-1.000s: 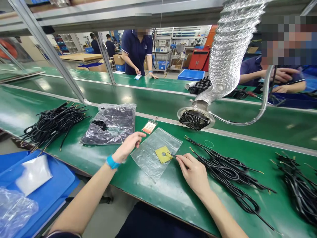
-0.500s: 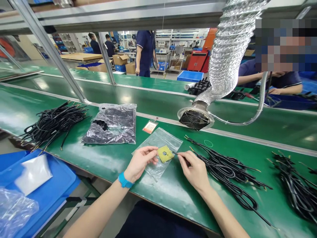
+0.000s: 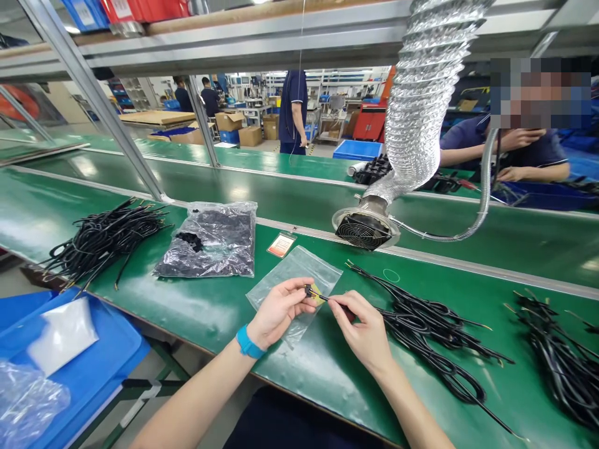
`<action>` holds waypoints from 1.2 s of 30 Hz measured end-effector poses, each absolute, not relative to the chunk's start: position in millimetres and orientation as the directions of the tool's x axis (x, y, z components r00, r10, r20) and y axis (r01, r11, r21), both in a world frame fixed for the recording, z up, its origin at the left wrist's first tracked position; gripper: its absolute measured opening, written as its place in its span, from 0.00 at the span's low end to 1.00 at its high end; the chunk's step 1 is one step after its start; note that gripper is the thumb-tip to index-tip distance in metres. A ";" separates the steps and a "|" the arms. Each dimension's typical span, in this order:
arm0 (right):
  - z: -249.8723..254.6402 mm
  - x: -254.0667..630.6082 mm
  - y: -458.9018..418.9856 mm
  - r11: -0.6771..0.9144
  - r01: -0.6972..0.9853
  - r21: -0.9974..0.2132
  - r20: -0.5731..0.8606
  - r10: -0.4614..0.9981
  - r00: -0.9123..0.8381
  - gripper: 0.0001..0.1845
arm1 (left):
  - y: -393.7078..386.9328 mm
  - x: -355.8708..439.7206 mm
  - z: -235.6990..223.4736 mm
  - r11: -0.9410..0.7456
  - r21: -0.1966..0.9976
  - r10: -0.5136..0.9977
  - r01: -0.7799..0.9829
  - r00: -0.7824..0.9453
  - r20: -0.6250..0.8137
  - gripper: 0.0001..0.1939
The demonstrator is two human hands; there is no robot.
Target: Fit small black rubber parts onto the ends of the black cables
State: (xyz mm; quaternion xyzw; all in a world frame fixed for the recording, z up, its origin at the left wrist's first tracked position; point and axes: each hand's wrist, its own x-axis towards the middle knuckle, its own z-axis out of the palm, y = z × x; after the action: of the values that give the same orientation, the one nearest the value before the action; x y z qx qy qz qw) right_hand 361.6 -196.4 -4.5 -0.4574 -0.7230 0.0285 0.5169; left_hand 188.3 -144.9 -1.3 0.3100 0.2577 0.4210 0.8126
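Observation:
My left hand [image 3: 287, 307], with a blue wristband, pinches a small black part [image 3: 308, 290] that looks like a connector housing. From that part a thin black cable [image 3: 322, 297] runs to my right hand [image 3: 362, 324], whose thumb and fingers are closed on it. Behind the black part a piece of the yellow board [image 3: 318, 293] shows; most of it is hidden, and I cannot tell whether it is held or lies down. Beneath both hands a clear zip bag [image 3: 281, 284] rests on the green bench. Black cables [image 3: 421, 312] with bare ends lie right of my right hand.
A clear bag of black parts [image 3: 210, 240] and a cable pile [image 3: 110, 237] lie left. A badge [image 3: 281, 244] is near the rail. A fume duct fan [image 3: 365, 229] hangs ahead. More cables [image 3: 556, 355] lie far right. A co-worker [image 3: 510, 146] sits across the bench.
The yellow board showed almost whole between my hands before; now the black part in my left fingers covers much of it. My hands have drawn closer together, and the view has tilted slightly upward.

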 end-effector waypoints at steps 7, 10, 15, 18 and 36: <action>-10.0 365.1 -195.0 0.584 0.699 -0.413 0.739 0.664 -0.119 0.03 | -145.8 184.8 -3.7 0.280 0.887 0.883 -0.368 0.462 -0.087 0.37; -10.7 366.0 -195.5 0.598 0.704 -0.383 0.744 0.651 -0.149 0.03 | -146.3 185.3 -5.2 0.197 0.934 0.898 -0.299 0.438 -0.049 0.34; -8.8 366.3 -196.4 0.581 0.697 -0.420 0.725 0.677 -0.128 0.04 | -148.0 184.3 -6.2 0.080 0.967 0.897 -0.242 0.440 0.036 0.24; -9.5 364.4 -196.7 0.579 0.690 -0.433 0.719 0.684 -0.123 0.04 | -148.8 183.6 -9.1 0.039 0.983 0.875 -0.179 0.482 0.053 0.18; -25.8 352.1 -196.7 0.574 0.582 -0.576 0.664 0.744 -0.076 0.14 | -167.8 192.0 -18.7 -0.691 0.691 0.701 0.212 0.431 0.569 0.19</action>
State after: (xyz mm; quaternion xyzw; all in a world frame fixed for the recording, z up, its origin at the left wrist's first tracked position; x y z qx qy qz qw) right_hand 352.1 -196.7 -25.8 -0.4547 -0.7292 0.0802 0.5051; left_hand 192.0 -167.8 -18.7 0.8014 0.2847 0.4510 0.2708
